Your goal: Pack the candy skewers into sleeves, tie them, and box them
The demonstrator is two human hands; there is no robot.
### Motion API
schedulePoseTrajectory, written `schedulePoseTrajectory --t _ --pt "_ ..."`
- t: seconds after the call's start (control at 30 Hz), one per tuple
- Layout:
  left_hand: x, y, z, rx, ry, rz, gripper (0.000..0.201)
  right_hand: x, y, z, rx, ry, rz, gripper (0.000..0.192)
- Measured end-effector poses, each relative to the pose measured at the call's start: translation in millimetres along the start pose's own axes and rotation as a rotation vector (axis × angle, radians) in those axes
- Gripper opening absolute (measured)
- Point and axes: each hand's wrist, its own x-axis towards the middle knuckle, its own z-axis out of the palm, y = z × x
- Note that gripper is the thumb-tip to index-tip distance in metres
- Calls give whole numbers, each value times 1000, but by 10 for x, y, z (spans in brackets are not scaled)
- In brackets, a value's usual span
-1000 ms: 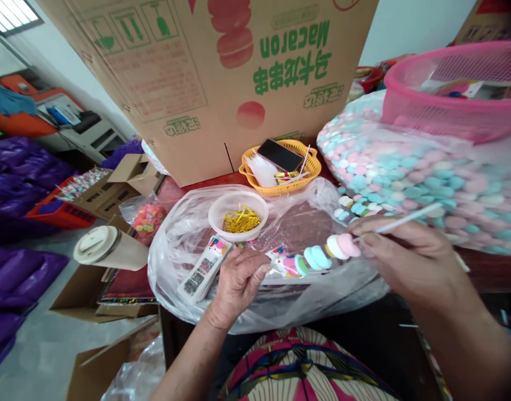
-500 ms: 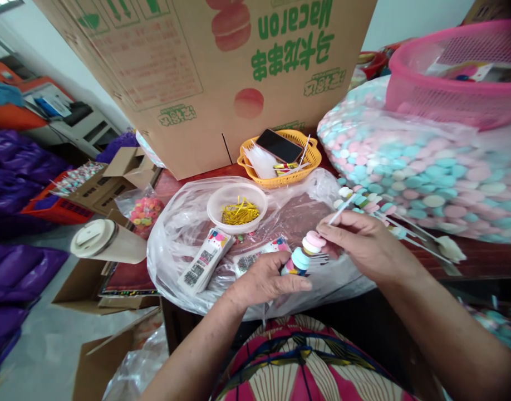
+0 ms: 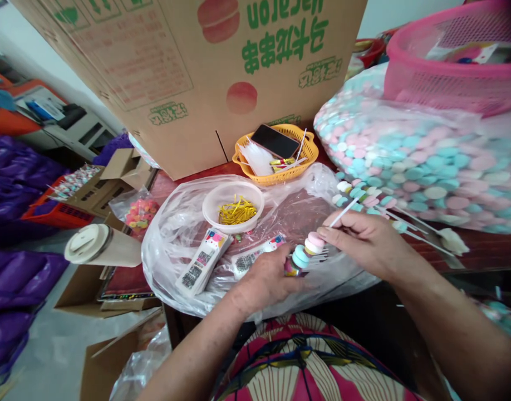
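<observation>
Near the round bowl [image 3: 231, 228], the left hand [image 3: 274, 274] grips the candy [image 3: 302, 255]; the right hand [image 3: 366, 238] pinches its white stick [image 3: 343, 212].

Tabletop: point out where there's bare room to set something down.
Likely best: the plastic sheet between the white bowl, yellow basket and right hand. A bare table strip runs below the big candy-disc bag, right of the loose skewers. Crowded: around the left hand, by the label stack and held candy skewer.
</observation>
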Motion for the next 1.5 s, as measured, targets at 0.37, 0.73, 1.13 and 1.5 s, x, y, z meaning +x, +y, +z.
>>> schedulePoseTrajectory --t 0.37,0.73,1.13,1.5 --pt "148 -43 129 -252 144 64 101 72 151 93 209 -3 149 30" --pt "19 -60 -21 -240 -270 -47 20 -107 150 -162 94 8 -128 25" --pt "12 93 127 -179 -38 -98 31 -111 94 -83 132 -192 -138 22" --pt "228 53 4 -562 -264 -30 74 -112 214 136 298 -255 58 28"
